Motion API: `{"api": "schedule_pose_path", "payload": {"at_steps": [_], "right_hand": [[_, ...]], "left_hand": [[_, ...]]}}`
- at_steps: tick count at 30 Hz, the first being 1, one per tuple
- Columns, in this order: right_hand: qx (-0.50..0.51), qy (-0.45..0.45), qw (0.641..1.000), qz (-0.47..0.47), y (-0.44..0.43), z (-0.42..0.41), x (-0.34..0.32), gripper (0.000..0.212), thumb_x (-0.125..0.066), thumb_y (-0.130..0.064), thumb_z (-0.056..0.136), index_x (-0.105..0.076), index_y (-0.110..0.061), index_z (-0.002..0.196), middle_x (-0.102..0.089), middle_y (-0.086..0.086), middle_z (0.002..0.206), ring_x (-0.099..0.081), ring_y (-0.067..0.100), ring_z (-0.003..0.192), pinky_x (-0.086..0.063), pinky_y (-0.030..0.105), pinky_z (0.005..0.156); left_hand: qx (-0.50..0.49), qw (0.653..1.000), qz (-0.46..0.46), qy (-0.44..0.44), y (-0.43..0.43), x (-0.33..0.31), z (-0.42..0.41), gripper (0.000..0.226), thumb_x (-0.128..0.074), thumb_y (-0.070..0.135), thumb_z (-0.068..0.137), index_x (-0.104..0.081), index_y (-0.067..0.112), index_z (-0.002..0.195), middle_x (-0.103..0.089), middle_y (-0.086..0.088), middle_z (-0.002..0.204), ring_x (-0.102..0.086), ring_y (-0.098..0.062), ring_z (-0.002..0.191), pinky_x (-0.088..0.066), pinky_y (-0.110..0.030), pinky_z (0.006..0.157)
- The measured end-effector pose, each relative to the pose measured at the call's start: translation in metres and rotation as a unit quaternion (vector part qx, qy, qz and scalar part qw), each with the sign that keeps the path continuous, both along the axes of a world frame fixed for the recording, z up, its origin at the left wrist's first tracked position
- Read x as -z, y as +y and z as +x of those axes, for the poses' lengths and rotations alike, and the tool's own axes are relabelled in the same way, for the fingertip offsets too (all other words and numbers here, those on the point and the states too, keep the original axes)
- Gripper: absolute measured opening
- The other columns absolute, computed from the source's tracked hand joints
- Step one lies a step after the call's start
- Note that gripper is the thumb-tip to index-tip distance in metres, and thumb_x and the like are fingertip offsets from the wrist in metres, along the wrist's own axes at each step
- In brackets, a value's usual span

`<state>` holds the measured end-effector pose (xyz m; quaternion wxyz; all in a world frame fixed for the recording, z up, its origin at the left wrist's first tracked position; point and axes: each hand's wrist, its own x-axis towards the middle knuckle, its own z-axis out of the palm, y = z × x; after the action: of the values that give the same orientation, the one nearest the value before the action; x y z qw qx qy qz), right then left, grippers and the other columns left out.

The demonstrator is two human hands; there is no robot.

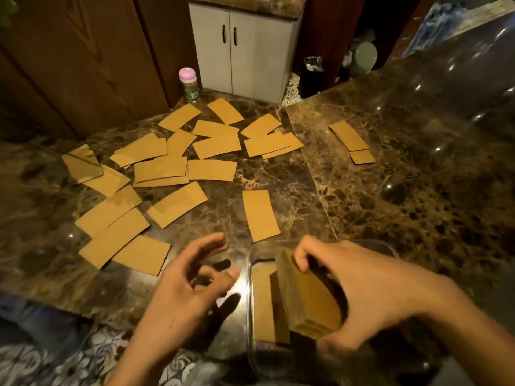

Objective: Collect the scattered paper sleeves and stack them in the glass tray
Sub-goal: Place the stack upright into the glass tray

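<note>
Several tan paper sleeves (172, 165) lie scattered over the left and middle of the dark marble counter. One sleeve (260, 214) lies alone just beyond the glass tray (249, 288), which sits at the near edge. My right hand (370, 288) grips a thick stack of sleeves (301, 293), tilted on edge inside the tray, above a flat sleeve on the tray floor. My left hand (189, 285) hovers left of the tray with fingers spread, holding nothing. A small pile of sleeves (352, 142) lies far right.
A spice jar with a pink lid (189, 84) stands at the counter's back edge. A grey cabinet (245, 48) and a black bin (313, 76) stand on the floor beyond. Patterned floor shows below the near edge.
</note>
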<state>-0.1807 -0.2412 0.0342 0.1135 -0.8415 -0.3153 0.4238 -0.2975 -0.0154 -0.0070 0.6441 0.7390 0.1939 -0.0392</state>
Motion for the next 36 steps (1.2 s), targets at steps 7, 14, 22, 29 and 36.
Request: {"api": "schedule_pose_path", "payload": {"at_steps": [7,14,22,29,36], "right_hand": [[-0.139,-0.134,0.978,-0.083,0.036,-0.034,0.047,0.118,-0.086,-0.058,0.066,-0.012,-0.028,0.152,-0.013,0.020,0.166,-0.011,0.042,0.154,-0.026,0.055,0.121],[-0.108,-0.214,0.969,-0.058,0.042,-0.052,0.077,0.109,-0.084,-0.059,0.063,-0.016,-0.023,0.141,-0.015,0.016,0.161,-0.013,0.038,0.149,-0.037,0.052,0.115],[-0.075,-0.205,0.975,-0.029,0.036,-0.051,0.074,0.101,-0.080,-0.053,0.071,-0.019,-0.026,0.147,0.008,0.001,0.162,0.009,0.032,0.145,-0.036,0.051,0.115],[-0.061,-0.202,0.977,-0.033,0.034,-0.044,0.072,0.099,-0.078,-0.055,0.075,-0.019,-0.025,0.149,-0.004,0.001,0.155,0.003,0.022,0.136,-0.051,0.048,0.104],[-0.065,-0.152,0.986,-0.014,0.032,-0.027,0.071,0.088,-0.072,-0.057,0.081,-0.026,-0.026,0.150,-0.013,-0.001,0.158,-0.013,0.024,0.144,-0.041,0.046,0.110]], "left_hand": [[0.065,0.997,-0.026,0.045,-0.016,0.026,-0.008,0.055,-0.075,0.003,0.083,-0.063,0.036,0.125,-0.072,0.012,0.118,-0.074,-0.012,0.087,-0.061,-0.026,0.074],[0.066,0.997,-0.021,0.033,-0.022,0.030,-0.012,0.061,-0.080,0.009,0.079,-0.059,0.045,0.123,-0.064,0.033,0.119,-0.073,-0.015,0.081,-0.060,-0.026,0.070],[0.072,0.996,0.007,0.045,-0.023,0.030,-0.005,0.066,-0.075,0.006,0.080,-0.056,0.053,0.123,-0.062,0.033,0.121,-0.073,-0.012,0.078,-0.060,-0.032,0.081],[0.079,0.993,0.049,0.079,-0.023,0.031,0.000,0.074,-0.074,0.010,0.080,-0.049,0.065,0.123,-0.072,-0.003,0.107,-0.072,-0.006,0.081,-0.058,-0.025,0.074],[0.143,0.981,0.105,0.079,-0.016,0.027,0.012,0.071,-0.079,0.014,0.076,-0.050,0.059,0.123,-0.070,0.017,0.115,-0.071,-0.001,0.077,-0.055,-0.014,0.069]]}}
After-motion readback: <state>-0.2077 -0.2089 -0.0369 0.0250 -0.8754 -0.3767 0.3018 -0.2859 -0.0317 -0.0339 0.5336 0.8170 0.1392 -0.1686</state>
